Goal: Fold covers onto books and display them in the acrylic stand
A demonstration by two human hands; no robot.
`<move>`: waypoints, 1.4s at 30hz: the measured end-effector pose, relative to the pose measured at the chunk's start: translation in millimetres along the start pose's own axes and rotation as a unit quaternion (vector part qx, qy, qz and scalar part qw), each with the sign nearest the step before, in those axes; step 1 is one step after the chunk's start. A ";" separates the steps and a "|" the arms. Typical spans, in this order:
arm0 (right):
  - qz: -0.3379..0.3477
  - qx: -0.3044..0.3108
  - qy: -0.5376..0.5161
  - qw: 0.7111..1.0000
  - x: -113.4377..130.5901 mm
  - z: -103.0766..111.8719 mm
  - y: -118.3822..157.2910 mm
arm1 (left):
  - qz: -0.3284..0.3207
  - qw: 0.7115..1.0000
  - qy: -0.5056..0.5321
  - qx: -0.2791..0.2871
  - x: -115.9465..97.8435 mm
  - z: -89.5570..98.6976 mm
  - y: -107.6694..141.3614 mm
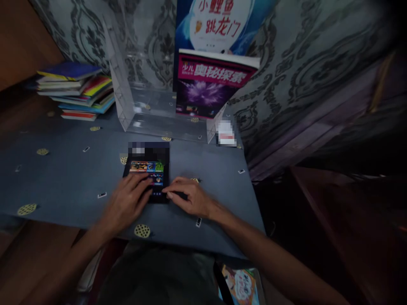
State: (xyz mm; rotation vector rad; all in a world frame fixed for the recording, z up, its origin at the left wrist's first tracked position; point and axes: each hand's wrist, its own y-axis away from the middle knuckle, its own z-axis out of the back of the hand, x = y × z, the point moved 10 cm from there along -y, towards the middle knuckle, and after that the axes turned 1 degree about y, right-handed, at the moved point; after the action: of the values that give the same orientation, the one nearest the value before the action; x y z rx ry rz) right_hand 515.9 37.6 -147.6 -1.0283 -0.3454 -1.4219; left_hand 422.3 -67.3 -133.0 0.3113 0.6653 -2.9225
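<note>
A dark book with rows of small coloured pictures lies on the patterned tablecloth in front of me; its top part is pixelated. My left hand rests over its lower left part, fingers stretched out flat across the cover. At the lower right edge, my right hand has its fingers curled in, with thumb and forefinger pinched at the book's border. The fingers hide much of the lower half of the cover.
Behind the book stands a clear rack holding a purple book and a blue book. A book stack sits at the back left. Near the rack's right foot is a pixelated white item. The table's right edge runs beside my right arm.
</note>
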 end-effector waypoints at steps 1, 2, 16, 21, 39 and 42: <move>-0.001 0.000 0.005 1.000 -0.7 -0.3 -1.1 | 0.038 0.999 -0.011 -0.005 18.1 0.9 -0.8; 0.001 -0.001 0.014 1.000 -1.0 -0.8 -2.7 | 0.079 0.996 -0.028 -0.005 36.9 0.7 -0.8; -0.047 -0.046 0.180 0.981 -17.4 -6.8 -17.0 | 0.317 0.863 0.388 -0.064 114.9 -10.3 10.8; -0.046 -0.063 0.150 0.986 -21.2 -5.7 -13.3 | 0.417 0.706 0.560 -0.120 118.5 -22.0 16.0; -0.245 -0.133 -0.299 0.912 -85.9 0.0 -2.0 | 0.352 0.681 0.641 -0.030 60.4 -16.8 -20.3; -0.258 -0.116 -0.328 0.902 -80.2 0.8 -2.7 | 0.341 0.690 0.638 -0.030 58.6 -20.6 -23.8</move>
State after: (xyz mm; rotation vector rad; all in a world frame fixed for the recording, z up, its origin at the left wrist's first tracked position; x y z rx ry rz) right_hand 498.8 90.1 -205.8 -1.6990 -1.0194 -1.5652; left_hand 365.0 -41.5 -154.7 2.0888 0.5129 -1.5723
